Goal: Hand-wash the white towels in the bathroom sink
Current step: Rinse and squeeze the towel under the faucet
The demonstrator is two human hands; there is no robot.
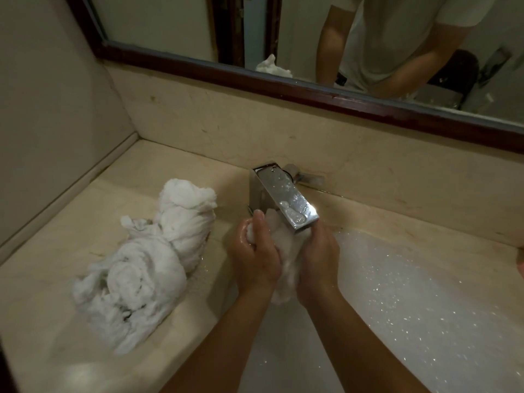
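My left hand (252, 256) and right hand (319, 259) both grip one soapy white towel (286, 251), bunched between them just under the faucet (286, 199), over the foamy sink (411, 293). Twisted towel pile (147, 259) on the surface (42, 293), left of the sink.

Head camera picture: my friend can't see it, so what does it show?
A person's left hand and right hand squeeze a soapy white towel under a chrome faucet, over a foamy sink. A pile of twisted white towels lies on the beige counter to the left, below a dark-framed mirror.
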